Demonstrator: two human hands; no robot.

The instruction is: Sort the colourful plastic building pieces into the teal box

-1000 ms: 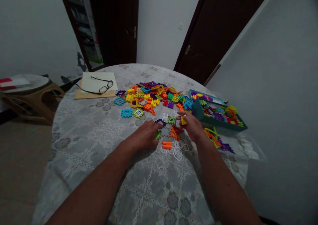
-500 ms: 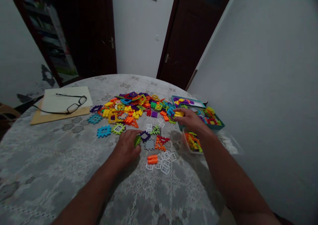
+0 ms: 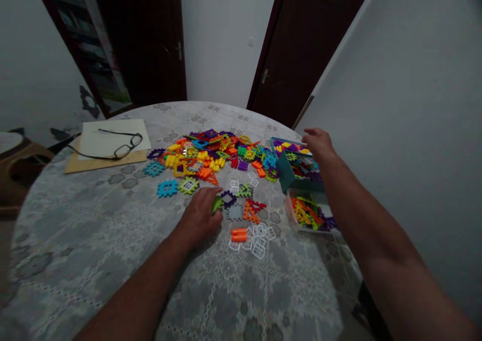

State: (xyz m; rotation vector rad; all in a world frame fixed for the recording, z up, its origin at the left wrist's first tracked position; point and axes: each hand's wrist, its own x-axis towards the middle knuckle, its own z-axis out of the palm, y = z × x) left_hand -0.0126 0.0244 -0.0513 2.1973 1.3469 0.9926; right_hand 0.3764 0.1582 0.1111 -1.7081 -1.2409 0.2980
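My left hand (image 3: pixel 203 210) rests near the table's middle, its fingers closed on a green toothed building piece (image 3: pixel 217 204). Just right of it lie a purple toothed square (image 3: pixel 228 198), a grey toothed square (image 3: pixel 235 212) and orange triangles (image 3: pixel 250 212). My right hand (image 3: pixel 318 142) hovers over the far end of a teal box (image 3: pixel 288 173), fingers stretched out, with nothing visible in them. Beneath it, yellow blocks (image 3: pixel 304 151) and purple ones lie in the box's far compartment. My right forearm hides part of the box.
A big pile of coloured pieces (image 3: pixel 211 152) covers the table's centre. Nearer are white lattice pieces (image 3: pixel 259 238) and orange blocks (image 3: pixel 238 235). A clear tub (image 3: pixel 295 223) stands at the right. Eyeglasses (image 3: pixel 122 151) lie on paper at the left.
My right hand has moved away and to the right, from beside the pile to above the teal box, and let go of the yellow block. My left hand still holds the green piece.
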